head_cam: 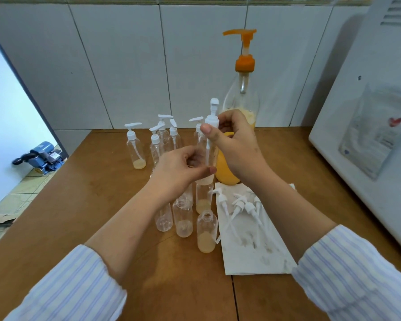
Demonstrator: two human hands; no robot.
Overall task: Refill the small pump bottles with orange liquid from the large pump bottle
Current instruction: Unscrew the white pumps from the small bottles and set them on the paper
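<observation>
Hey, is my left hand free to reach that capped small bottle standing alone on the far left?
Probably not yet. The left hand grips a small bottle while the right hand lifts its pump out. The way to the far-left bottle looks open across bare table.

This looks like a utility corner of a home: a brown wooden table point(79, 205) stands against a white tiled wall point(125, 66), a white appliance point(368, 112) with a leaflet pouch rises on the right, and a blue water pump point(42, 156) sits on the floor far left.
</observation>
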